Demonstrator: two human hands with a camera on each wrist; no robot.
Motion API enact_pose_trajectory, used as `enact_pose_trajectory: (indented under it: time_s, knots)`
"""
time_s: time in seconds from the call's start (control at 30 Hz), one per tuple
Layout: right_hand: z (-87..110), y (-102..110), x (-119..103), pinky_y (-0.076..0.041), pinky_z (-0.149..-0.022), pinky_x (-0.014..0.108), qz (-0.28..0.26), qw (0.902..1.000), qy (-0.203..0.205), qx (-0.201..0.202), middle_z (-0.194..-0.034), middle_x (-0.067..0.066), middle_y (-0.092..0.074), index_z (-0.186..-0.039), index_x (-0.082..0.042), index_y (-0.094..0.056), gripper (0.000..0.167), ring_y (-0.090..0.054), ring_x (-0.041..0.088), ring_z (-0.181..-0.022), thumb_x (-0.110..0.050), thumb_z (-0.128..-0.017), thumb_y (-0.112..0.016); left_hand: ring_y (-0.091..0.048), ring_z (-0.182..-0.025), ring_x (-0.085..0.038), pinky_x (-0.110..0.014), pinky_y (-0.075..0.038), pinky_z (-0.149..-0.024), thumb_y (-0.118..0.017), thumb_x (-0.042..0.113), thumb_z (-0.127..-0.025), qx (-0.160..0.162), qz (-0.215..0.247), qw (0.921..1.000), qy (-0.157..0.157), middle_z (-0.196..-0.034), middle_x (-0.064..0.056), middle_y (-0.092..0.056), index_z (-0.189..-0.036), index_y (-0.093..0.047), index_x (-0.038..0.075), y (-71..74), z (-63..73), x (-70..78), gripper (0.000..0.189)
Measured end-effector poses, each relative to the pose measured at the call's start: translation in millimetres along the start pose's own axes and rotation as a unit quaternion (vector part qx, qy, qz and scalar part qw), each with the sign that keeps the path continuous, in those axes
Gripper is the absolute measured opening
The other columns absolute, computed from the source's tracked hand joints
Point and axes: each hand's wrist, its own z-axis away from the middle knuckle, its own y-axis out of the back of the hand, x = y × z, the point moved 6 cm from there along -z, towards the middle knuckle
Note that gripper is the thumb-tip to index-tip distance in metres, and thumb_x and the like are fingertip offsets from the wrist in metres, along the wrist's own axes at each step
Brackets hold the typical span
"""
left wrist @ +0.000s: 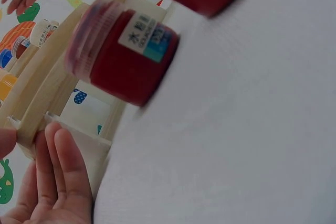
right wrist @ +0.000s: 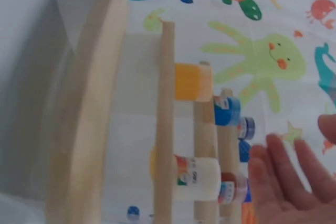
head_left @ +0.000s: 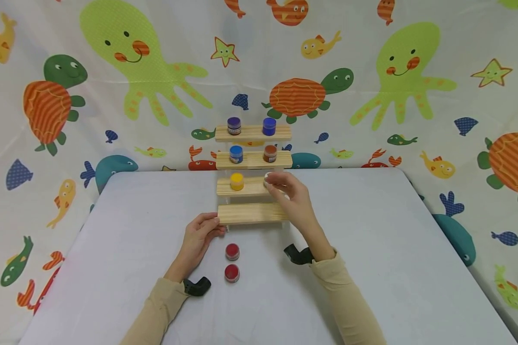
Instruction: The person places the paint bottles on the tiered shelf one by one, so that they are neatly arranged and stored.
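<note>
My left hand [head_left: 197, 242] holds the left end of a stepped wooden shelf [head_left: 252, 213] at its lowest board. In the left wrist view, the thumb is at the board's edge and the fingers [left wrist: 73, 156] reach beneath it. My right hand [head_left: 297, 200] is beside a white paint jar [right wrist: 202, 179] on the second board from the bottom, at its right. The right wrist view shows those fingers [right wrist: 302, 169] spread and apart from the jar. A yellow paint jar [head_left: 237, 181] sits on the same board, to the left.
Two red paint jars [head_left: 232, 251] stand on the white table in front of the shelf. Higher up are a blue jar [head_left: 236, 154], a brown jar [head_left: 270, 153], a purple jar [head_left: 234, 125] and a dark blue jar [head_left: 269, 126]. A printed cloth [head_left: 250, 81] hangs behind.
</note>
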Motion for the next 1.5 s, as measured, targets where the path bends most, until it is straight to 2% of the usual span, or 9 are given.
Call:
enact_pose_trajectory:
  time_s: [0.2, 0.4, 0.57, 0.8, 1.07, 1.17, 1.4, 1.5]
  knots:
    - [8.9, -21.8, 7.3, -0.052, -0.097, 0.033, -0.042, 0.9959, -0.003, -0.08, -0.117, 0.024, -0.064, -0.118, 0.009, -0.061, 0.023, -0.06, 0.039, -0.112, 0.006, -0.096, -0.059, -0.066, -0.083, -0.019, -0.027, -0.058, -0.076, -0.06, 0.006, -0.099, 0.002, 0.0, 1.0, -0.001, -0.093, -0.009, -0.068, -0.122, -0.049, -0.008, -0.1, 0.0, 0.8, 0.029]
    - [17.8, -44.6, 17.0, -0.052, -0.097, 0.036, -0.069, 0.9846, 0.005, -0.161, -0.116, 0.02, -0.065, -0.117, 0.006, -0.063, 0.021, -0.062, 0.032, -0.111, 0.003, -0.096, -0.06, -0.066, -0.082, -0.018, -0.027, -0.058, -0.076, -0.059, 0.006, -0.1, -0.002, 0.004, 1.0, -0.001, -0.092, -0.009, -0.068, -0.122, -0.05, -0.007, -0.9, 0.2, 0.6, 0.027]
    - [26.2, -64.2, 27.0, -0.052, -0.098, 0.036, -0.068, 0.9694, -0.006, -0.236, -0.116, 0.019, -0.066, -0.118, 0.005, -0.064, 0.022, -0.062, 0.029, -0.11, 0.002, -0.096, -0.061, -0.066, -0.082, -0.018, -0.026, -0.058, -0.075, -0.06, 0.006, -0.1, -0.006, 0.007, 0.9999, -0.005, -0.09, -0.008, -0.069, -0.12, -0.051, -0.005, -1.9, -0.5, 0.4, 0.025]
    - [37.1, -86.7, 38.5, -0.051, -0.099, 0.034, -0.048, 0.9423, -0.008, -0.331, -0.12, 0.021, -0.065, -0.121, 0.004, -0.063, 0.026, -0.06, 0.039, -0.111, 0.0, -0.096, -0.062, -0.066, -0.084, -0.016, -0.025, -0.058, -0.075, -0.058, 0.004, -0.1, -0.006, 0.004, 0.9999, -0.015, -0.093, -0.007, -0.068, -0.119, -0.052, -0.003, -0.5, -0.8, 0.0, 0.021]
    - [46.2, -99.4, 47.2, -0.048, -0.103, 0.036, 0.001, 0.9246, -0.023, -0.38, -0.121, 0.017, -0.065, -0.12, 0.003, -0.064, 0.027, -0.059, 0.013, -0.114, -0.004, -0.094, -0.066, -0.066, -0.084, -0.016, -0.025, -0.057, -0.075, -0.059, 0.006, -0.1, -0.014, 0.003, 0.9997, -0.018, -0.089, -0.006, -0.069, -0.12, -0.05, -0.005, -1.8, 0.0, 1.4, 0.025]
    - [49.8, -104.1, 54.0, -0.049, -0.102, 0.034, 0.024, 0.9152, -0.034, -0.401, -0.12, 0.015, -0.065, -0.12, 0.001, -0.064, 0.029, -0.059, 0.012, -0.111, -0.002, -0.092, -0.068, -0.066, -0.084, -0.017, -0.026, -0.058, -0.076, -0.06, 0.007, -0.1, -0.016, 0.002, 0.9997, -0.017, -0.089, -0.007, -0.069, -0.121, -0.05, -0.005, -2.3, 0.4, 2.0, 0.026]
    - [58.0, -111.3, 66.0, -0.047, -0.093, 0.02, 0.122, 0.8893, -0.045, -0.439, -0.114, 0.002, -0.066, -0.12, -0.006, -0.067, 0.034, -0.055, 0.007, -0.099, 0.002, -0.088, -0.069, -0.067, -0.084, -0.018, -0.026, -0.058, -0.078, -0.059, 0.007, -0.1, -0.014, 0.006, 0.9998, -0.011, -0.093, -0.007, -0.069, -0.121, -0.05, -0.004, -1.5, 1.3, 1.1, 0.025]
    - [60.0, -112.9, 68.2, -0.046, -0.093, 0.019, 0.135, 0.8845, -0.046, -0.444, -0.116, 0.002, -0.066, -0.122, -0.006, -0.066, 0.038, -0.054, 0.005, -0.099, 0.006, -0.086, -0.068, -0.067, -0.085, -0.017, -0.026, -0.058, -0.078, -0.059, 0.006, -0.1, -0.016, 0.007, 0.9998, -0.014, -0.093, -0.007, -0.069, -0.12, -0.051, -0.003, -1.2, 1.2, 1.0, 0.024]
